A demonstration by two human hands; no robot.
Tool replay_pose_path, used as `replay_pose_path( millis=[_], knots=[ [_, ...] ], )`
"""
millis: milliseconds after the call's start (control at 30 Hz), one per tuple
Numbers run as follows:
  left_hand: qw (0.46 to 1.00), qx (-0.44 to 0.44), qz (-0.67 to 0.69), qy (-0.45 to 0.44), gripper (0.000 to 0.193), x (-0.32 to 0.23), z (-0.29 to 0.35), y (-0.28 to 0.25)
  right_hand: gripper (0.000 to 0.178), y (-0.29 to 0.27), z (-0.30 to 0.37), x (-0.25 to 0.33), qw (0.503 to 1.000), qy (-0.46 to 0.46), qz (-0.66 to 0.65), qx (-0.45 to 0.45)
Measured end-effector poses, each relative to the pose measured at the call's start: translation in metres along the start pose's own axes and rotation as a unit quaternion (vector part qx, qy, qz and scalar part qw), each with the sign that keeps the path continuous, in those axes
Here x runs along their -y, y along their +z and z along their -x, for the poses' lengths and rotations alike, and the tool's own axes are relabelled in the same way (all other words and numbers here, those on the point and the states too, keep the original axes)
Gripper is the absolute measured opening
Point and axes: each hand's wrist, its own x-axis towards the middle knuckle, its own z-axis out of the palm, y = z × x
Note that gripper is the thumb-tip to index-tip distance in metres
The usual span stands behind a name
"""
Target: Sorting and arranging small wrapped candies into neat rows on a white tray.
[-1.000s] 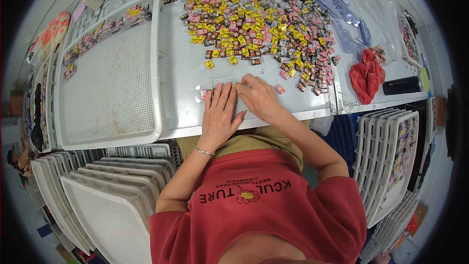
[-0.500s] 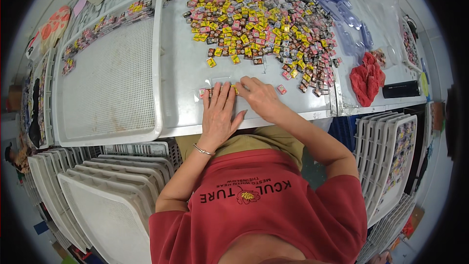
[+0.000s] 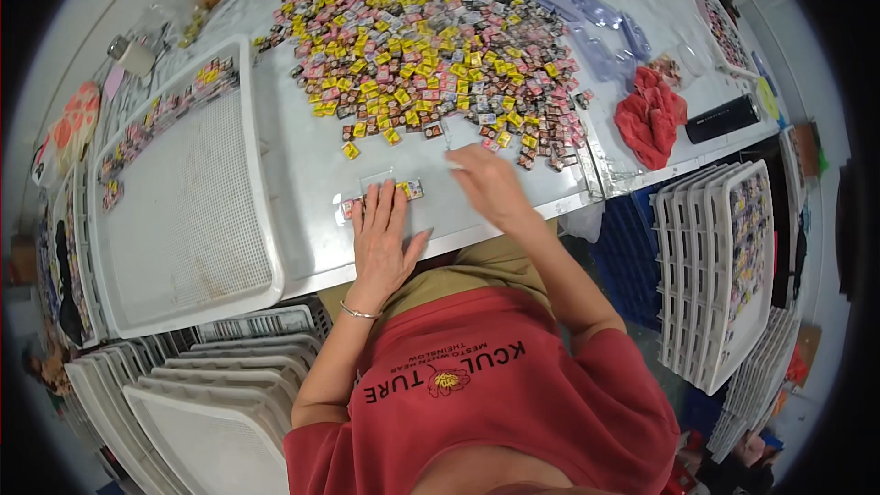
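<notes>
A short row of small printed square pieces [image 3: 411, 190], yellow and pink, lies on the table near its front edge. My left hand [image 3: 380, 243] rests flat across that row, fingers stretched out and thumb apart. Its fingers hide the middle of the row. Clear film [image 3: 374, 173] shows around and just beyond the pieces. To the right, apart from the row, my right hand [image 3: 495, 188] is over the table with its fingers extended leftward; nothing shows in them. Beyond both hands spreads a large heap of similar pieces [image 3: 403, 69] in yellow, pink, brown and black.
A white mesh tray [image 3: 192, 229] with pieces along its far side lies at left. A red cloth [image 3: 649, 119], a black cylinder [image 3: 724, 119] and purple-blue plastic pieces [image 3: 596, 14] lie at right. White trays [image 3: 197, 431] stand below the table, with more trays [image 3: 701, 284] at right.
My right hand has left the right end of the row and moved rightward. A loose pink piece there is no longer visible. The left hand stays on the row; the whole view has shifted.
</notes>
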Motion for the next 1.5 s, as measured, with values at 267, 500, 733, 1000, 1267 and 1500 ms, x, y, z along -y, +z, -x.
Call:
replay_pose_path(
  millis=[267, 500, 733, 1000, 1267, 1500],
  knots=[
    [0.990, -0.007, 0.131, 0.047, 0.024, -0.029, -0.087, 0.010, 0.015, -0.008, 0.034, -0.032, 0.991, 0.108, 0.050, -0.059],
    [0.991, -0.128, 0.047, -0.003, 0.018, -0.020, -0.135, 0.039, 0.012, -0.018, 0.038, -0.048, 0.987, 0.101, -0.004, -0.121],
    [0.996, -0.084, -0.013, 0.033, 0.021, -0.012, -0.127, 0.050, 0.008, -0.030, -0.018, -0.060, 0.923, 0.204, -0.300, -0.124],
    [0.858, -0.084, 0.471, -0.186, 0.019, 0.043, -0.083, -0.020, 0.009, -0.009, -0.116, -0.078, 0.998, -0.002, -0.009, -0.062],
    [0.845, -0.070, 0.463, -0.256, 0.018, 0.074, -0.029, -0.042, 0.011, 0.001, -0.115, -0.078, 0.984, 0.014, 0.170, 0.058],
    [0.949, -0.106, 0.232, -0.184, 0.010, 0.054, -0.046, -0.020, 0.010, 0.002, -0.098, -0.068, 0.986, 0.033, 0.156, 0.039]
  ],
)
